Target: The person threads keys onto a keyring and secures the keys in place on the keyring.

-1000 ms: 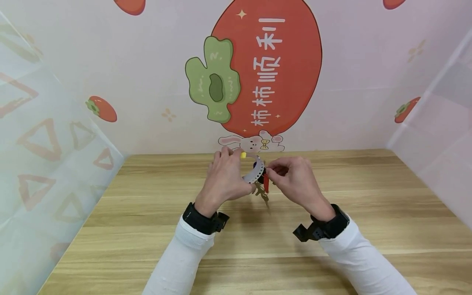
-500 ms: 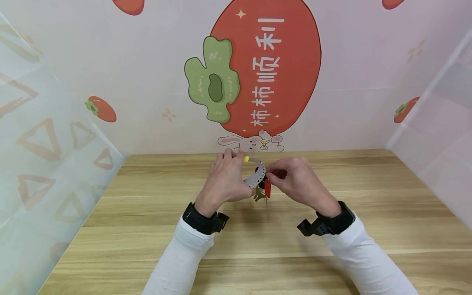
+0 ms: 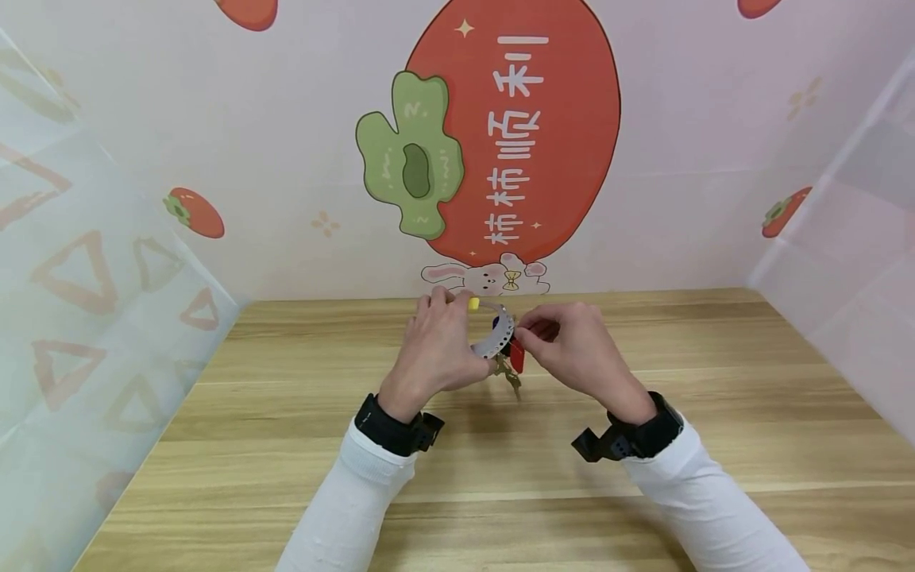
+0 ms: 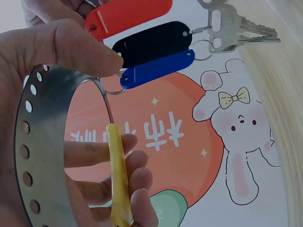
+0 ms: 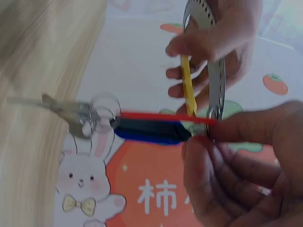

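My left hand [image 3: 436,349] grips a perforated metal key hoop [image 4: 49,137], with the thumb along its flat holed band and the fingers round its yellow sleeve [image 4: 117,170]. Across from it, my right hand [image 3: 572,345] pinches the small split ring end of the red key tag [image 5: 161,116], right at the hoop's edge. A black key tag [image 4: 156,43] and a blue key tag [image 4: 161,68] lie alongside the red one. From the far ends of the tags dangle several keys [image 4: 225,40]. The bunch hangs above the table between both hands.
Beneath the hands stretches a wood-grain table [image 3: 486,492]. A printed backdrop [image 3: 658,199] with a big persimmon and a rabbit stands along its far edge, with printed side panels [image 3: 129,238] at left and right. Black cameras [image 3: 400,425] are strapped to the wrists.
The hoop and tags dipped slightly, then came back up, and the keys swung. My right hand shifted a little right and partly back, still pinching at the hoop's edge. The left grip stayed.
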